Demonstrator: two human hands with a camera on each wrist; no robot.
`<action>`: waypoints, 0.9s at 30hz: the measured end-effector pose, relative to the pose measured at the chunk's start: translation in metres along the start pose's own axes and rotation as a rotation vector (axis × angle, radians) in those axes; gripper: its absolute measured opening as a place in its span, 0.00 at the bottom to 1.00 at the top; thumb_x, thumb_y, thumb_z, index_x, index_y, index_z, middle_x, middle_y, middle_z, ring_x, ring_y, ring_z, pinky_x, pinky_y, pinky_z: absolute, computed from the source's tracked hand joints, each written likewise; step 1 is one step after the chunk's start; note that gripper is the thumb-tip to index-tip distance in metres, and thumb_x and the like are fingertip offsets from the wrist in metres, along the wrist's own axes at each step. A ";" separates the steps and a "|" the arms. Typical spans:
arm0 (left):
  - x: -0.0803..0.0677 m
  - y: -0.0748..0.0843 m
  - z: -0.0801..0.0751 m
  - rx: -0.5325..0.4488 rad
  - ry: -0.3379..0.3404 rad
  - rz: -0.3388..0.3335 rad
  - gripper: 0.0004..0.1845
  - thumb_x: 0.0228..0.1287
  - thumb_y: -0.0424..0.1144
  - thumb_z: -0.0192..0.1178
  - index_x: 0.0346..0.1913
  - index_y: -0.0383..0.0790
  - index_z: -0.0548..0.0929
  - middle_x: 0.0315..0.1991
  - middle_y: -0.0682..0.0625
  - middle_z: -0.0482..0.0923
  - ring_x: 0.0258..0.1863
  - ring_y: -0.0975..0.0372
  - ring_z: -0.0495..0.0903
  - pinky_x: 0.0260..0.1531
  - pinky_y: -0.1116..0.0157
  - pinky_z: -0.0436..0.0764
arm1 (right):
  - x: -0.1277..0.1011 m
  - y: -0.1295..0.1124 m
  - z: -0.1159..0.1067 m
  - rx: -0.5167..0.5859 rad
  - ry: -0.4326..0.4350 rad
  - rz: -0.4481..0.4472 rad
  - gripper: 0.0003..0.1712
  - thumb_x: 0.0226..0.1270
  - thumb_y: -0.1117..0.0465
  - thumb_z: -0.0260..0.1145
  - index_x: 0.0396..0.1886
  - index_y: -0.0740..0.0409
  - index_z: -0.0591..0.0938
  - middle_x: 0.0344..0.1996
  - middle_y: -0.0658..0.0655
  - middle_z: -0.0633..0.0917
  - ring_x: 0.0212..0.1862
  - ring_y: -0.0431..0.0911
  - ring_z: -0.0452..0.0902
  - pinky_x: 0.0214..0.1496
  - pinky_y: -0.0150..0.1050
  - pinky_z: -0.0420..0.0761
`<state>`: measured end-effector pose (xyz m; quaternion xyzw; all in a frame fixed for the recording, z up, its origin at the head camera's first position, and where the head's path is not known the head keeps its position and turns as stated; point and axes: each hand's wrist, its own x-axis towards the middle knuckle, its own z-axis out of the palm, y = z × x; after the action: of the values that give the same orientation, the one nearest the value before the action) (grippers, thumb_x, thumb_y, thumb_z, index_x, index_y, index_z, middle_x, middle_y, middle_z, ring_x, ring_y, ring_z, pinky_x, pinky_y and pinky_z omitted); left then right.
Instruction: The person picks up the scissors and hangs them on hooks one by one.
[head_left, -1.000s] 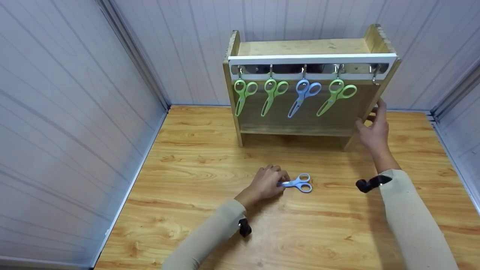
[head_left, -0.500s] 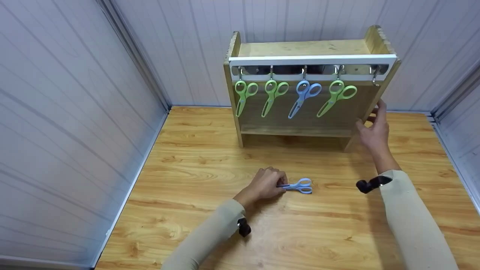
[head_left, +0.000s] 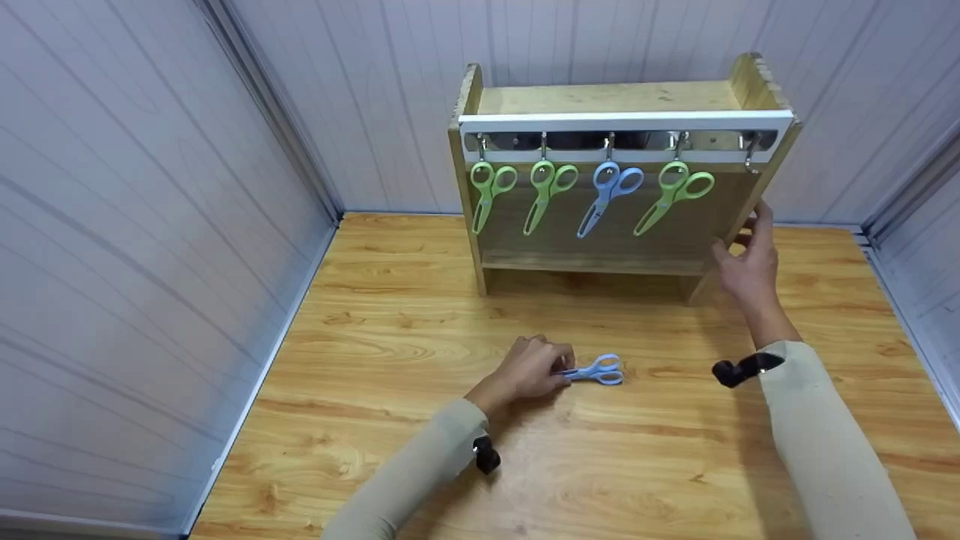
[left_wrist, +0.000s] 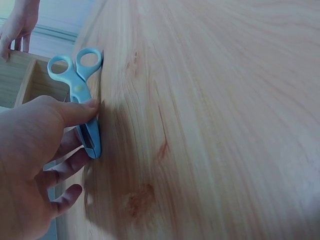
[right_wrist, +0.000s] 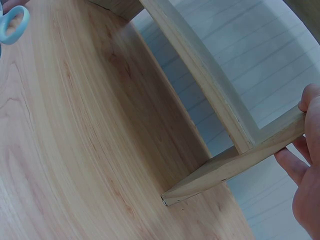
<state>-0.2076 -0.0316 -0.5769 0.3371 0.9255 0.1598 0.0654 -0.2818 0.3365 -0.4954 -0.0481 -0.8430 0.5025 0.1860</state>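
Observation:
My left hand (head_left: 531,367) pinches a pair of light blue scissors (head_left: 588,371) by the blade end, low over the table. In the left wrist view the thumb lies across the scissors (left_wrist: 79,89), with the handle loops pointing away from the hand. My right hand (head_left: 750,268) grips the right side panel of a wooden rack (head_left: 600,96). Thumb and fingers sit on opposite faces of that panel (right_wrist: 230,165) in the right wrist view. On the rack's hooks hang green scissors (head_left: 491,191), more green scissors (head_left: 551,187), blue scissors (head_left: 606,191) and another green pair (head_left: 671,191).
A white rail (head_left: 622,120) with metal hooks runs along the rack's front. Its rightmost hook (head_left: 751,154) carries nothing. The wood-grain table (head_left: 375,322) is bounded by pale panel walls (head_left: 165,210) at the left, back and right.
My left hand has tipped the blue scissors from lying flat toward their edge, so the loops look narrower. My right hand stays on the rack's side panel.

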 end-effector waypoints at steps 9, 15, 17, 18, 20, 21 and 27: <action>0.008 -0.020 0.027 -0.002 0.060 0.037 0.08 0.72 0.50 0.77 0.48 0.59 0.88 0.42 0.62 0.95 0.44 0.61 0.84 0.45 0.57 0.77 | 0.002 0.001 0.000 -0.008 -0.001 0.009 0.48 0.80 0.65 0.61 0.93 0.41 0.54 0.69 0.58 0.77 0.55 0.33 0.75 0.54 0.26 0.77; 0.004 -0.013 0.019 0.006 0.057 0.033 0.09 0.72 0.51 0.77 0.47 0.56 0.89 0.42 0.60 0.96 0.44 0.60 0.86 0.46 0.54 0.79 | 0.001 -0.001 -0.001 -0.002 0.003 0.007 0.49 0.80 0.66 0.61 0.93 0.40 0.54 0.70 0.58 0.76 0.56 0.34 0.75 0.53 0.27 0.77; 0.001 -0.007 0.012 0.013 0.044 0.021 0.10 0.73 0.52 0.77 0.47 0.55 0.89 0.42 0.59 0.97 0.44 0.59 0.86 0.47 0.55 0.80 | 0.001 -0.001 0.000 0.004 -0.003 0.011 0.49 0.80 0.66 0.60 0.93 0.40 0.53 0.72 0.60 0.76 0.57 0.36 0.75 0.54 0.27 0.77; 0.001 -0.006 0.011 0.024 0.040 0.014 0.10 0.73 0.52 0.76 0.48 0.55 0.89 0.43 0.59 0.97 0.44 0.59 0.87 0.48 0.55 0.81 | 0.000 -0.001 0.000 0.007 -0.008 0.015 0.49 0.80 0.66 0.60 0.93 0.40 0.52 0.73 0.61 0.76 0.59 0.37 0.75 0.54 0.27 0.77; -0.003 0.000 0.001 0.017 0.016 -0.008 0.09 0.75 0.51 0.76 0.50 0.54 0.90 0.45 0.59 0.97 0.46 0.58 0.87 0.50 0.57 0.81 | 0.000 -0.001 0.000 0.002 -0.026 0.019 0.49 0.82 0.66 0.60 0.94 0.40 0.50 0.75 0.63 0.75 0.62 0.41 0.75 0.56 0.26 0.76; -0.004 0.001 0.000 0.019 0.011 -0.014 0.09 0.75 0.51 0.75 0.50 0.54 0.90 0.45 0.58 0.97 0.46 0.58 0.87 0.50 0.57 0.80 | 0.000 -0.001 0.000 0.001 -0.031 0.018 0.50 0.82 0.65 0.60 0.94 0.40 0.50 0.76 0.64 0.75 0.64 0.43 0.75 0.56 0.26 0.76; -0.004 0.001 -0.002 0.001 0.007 -0.009 0.10 0.75 0.52 0.75 0.51 0.54 0.90 0.45 0.57 0.97 0.46 0.58 0.87 0.50 0.59 0.79 | -0.002 -0.002 -0.002 0.006 -0.039 0.010 0.49 0.83 0.64 0.60 0.94 0.39 0.49 0.79 0.65 0.73 0.70 0.54 0.75 0.57 0.27 0.76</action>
<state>-0.2043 -0.0345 -0.5745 0.3324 0.9273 0.1604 0.0625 -0.2789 0.3365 -0.4931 -0.0423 -0.8447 0.5067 0.1672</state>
